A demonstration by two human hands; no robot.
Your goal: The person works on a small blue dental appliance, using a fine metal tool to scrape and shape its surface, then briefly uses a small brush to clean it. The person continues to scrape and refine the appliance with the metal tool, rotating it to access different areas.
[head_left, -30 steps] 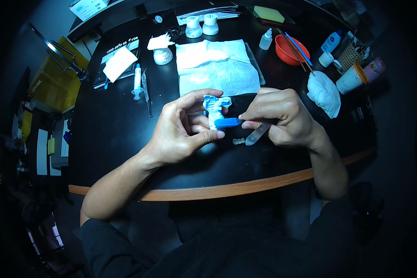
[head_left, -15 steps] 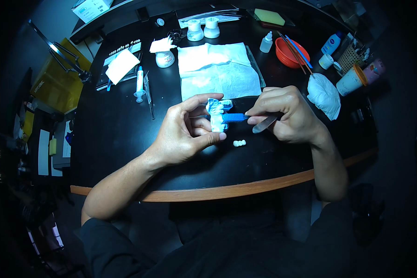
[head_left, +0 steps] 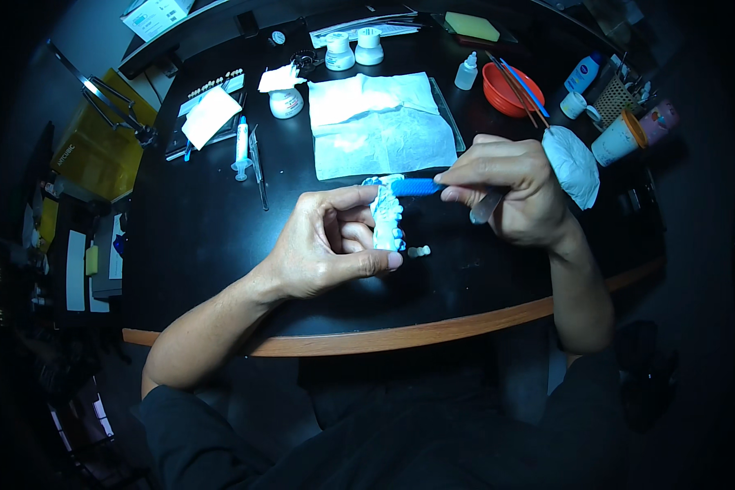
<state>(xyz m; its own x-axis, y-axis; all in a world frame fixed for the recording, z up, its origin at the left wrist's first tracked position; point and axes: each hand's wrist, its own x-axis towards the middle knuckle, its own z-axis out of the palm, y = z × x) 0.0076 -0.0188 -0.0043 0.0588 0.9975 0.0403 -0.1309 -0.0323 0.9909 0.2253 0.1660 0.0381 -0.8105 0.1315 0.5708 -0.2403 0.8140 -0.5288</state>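
Observation:
My left hand [head_left: 314, 241] grips a white and blue dental cast [head_left: 387, 222] between thumb and fingers, its row of teeth facing right. A blue textured strip [head_left: 416, 188], possibly articulating paper, is pinched in my right hand [head_left: 510, 184]. The strip's left end lies against the upper part of the cast. A flat, rounded, greyish piece [head_left: 485, 209] also sticks out below the fingers of my right hand; what it belongs to is hidden. Just right of my left thumb, a small white dental bridge [head_left: 419, 251] lies on the black table [head_left: 465, 286].
White tissue [head_left: 384, 131] is spread beyond my hands. At the left lie a syringe [head_left: 242, 151] and tweezers [head_left: 259, 171]. White jars [head_left: 286, 103] stand farther back. To the right are a red bowl [head_left: 506, 96], a wrapped white bundle [head_left: 570, 163] and a cup [head_left: 619, 140].
The cast has turned in my left hand, its tooth row now running more upright. My right hand has moved up slightly, shifting the blue strip from the cast's middle to its upper end.

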